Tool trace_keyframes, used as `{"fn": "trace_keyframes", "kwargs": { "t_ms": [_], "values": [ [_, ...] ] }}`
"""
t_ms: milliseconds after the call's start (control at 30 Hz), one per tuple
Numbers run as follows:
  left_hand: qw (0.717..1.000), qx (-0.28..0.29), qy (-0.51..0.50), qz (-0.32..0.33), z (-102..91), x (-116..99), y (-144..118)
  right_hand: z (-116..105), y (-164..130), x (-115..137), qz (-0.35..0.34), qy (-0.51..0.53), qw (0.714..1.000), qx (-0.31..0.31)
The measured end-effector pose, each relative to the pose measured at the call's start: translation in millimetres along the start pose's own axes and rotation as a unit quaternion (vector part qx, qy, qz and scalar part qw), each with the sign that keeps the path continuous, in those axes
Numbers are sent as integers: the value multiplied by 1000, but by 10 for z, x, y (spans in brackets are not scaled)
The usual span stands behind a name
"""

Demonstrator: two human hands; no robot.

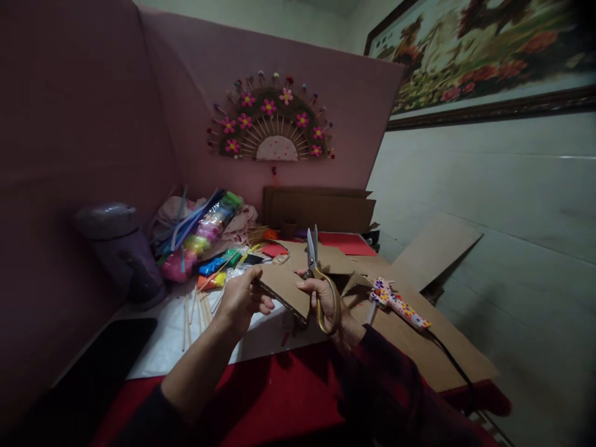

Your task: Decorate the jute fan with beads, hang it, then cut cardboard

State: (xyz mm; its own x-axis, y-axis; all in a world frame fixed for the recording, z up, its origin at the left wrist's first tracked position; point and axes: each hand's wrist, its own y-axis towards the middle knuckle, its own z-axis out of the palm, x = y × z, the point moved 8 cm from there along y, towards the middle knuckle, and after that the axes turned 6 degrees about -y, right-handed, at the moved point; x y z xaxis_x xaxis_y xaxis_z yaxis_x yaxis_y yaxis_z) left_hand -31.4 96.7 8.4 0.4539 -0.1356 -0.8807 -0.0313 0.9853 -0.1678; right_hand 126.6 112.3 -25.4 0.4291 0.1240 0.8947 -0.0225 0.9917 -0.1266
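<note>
My left hand [243,299] pinches the left edge of a cut piece of brown cardboard [286,288], which is tilted above the table. My right hand [328,304] holds a pair of scissors [331,295] with gold-coloured handles. Their blades point up and away from me, slightly parted, and no cardboard lies between them. The right thumb also rests against the cardboard's right side. Just behind the piece lies more cut cardboard [338,259]. To the right of my right hand is a flower-patterned glue gun [398,303] with a black cord.
At the left stand a purple tumbler [121,254] and a dark flat object [102,351]. Bags of coloured clay [205,239] and thin wooden sticks [198,313] lie nearby. Behind are red paper [347,243] and cardboard sheets [319,210]. A decorated fan [274,121] hangs on the pink backdrop.
</note>
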Motion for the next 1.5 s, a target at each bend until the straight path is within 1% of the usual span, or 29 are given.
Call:
{"fn": "trace_keyframes", "kwargs": {
  "t_ms": [100, 200, 300, 400, 467, 533, 600, 667, 700, 767, 833, 933, 1000, 1133, 1267, 1300, 1367, 1433, 1500],
  "values": [
    [997, 75, -19, 25, 124, -37, -26, 34, -22, 17, 9, 47, 999, -3],
    [988, 143, -32, 39, 226, -61, -60, 105, -53, 48, 10, 66, 997, 25],
    [982, 178, -36, 58, 280, -95, -93, 179, -90, 93, 6, 53, 997, 61],
    [975, 207, -37, 72, 344, -114, -132, 251, -121, 114, 10, 65, 994, 91],
    [973, 213, -33, 79, 368, -114, -147, 311, -134, 86, 24, 80, 989, 118],
    [977, 186, -20, 100, 335, -130, -137, 318, -125, 51, 23, 85, 989, 121],
    [982, 115, -1, 150, 223, -195, -114, 256, -97, 38, -3, 72, 993, 91],
    [977, 43, 23, 208, 105, -280, -116, 190, -79, 41, -31, 44, 997, 62],
    [973, 22, 34, 226, 70, -309, -118, 174, -77, 36, -35, 30, 997, 59],
    [972, 12, 46, 230, 40, -324, -105, 164, -82, 32, -34, 4, 997, 62],
    [974, 9, 52, 218, 14, -314, -78, 146, -87, 45, -38, -23, 997, 57],
    [974, -17, 59, 218, -55, -324, -53, 120, -83, 83, -56, -43, 997, 43],
    [976, -31, 49, 212, -96, -319, -38, 133, -74, 91, -60, -28, 997, 48],
    [982, -63, -3, 179, -187, -265, 11, 208, -81, 96, -58, 29, 995, 73],
    [985, -79, -14, 154, -234, -222, 54, 211, -108, 67, -26, 53, 996, 62],
    [984, -83, -6, 160, -238, -232, 51, 198, -115, 65, -21, 56, 997, 55],
    [977, -88, 16, 193, -235, -289, 24, 163, -128, 83, -27, 61, 997, 40],
    [968, -82, 40, 235, -205, -357, -15, 137, -138, 117, -46, 65, 996, 29],
    [962, -77, 44, 257, -191, -390, -36, 141, -145, 149, -64, 78, 994, 31]
  ]
}}
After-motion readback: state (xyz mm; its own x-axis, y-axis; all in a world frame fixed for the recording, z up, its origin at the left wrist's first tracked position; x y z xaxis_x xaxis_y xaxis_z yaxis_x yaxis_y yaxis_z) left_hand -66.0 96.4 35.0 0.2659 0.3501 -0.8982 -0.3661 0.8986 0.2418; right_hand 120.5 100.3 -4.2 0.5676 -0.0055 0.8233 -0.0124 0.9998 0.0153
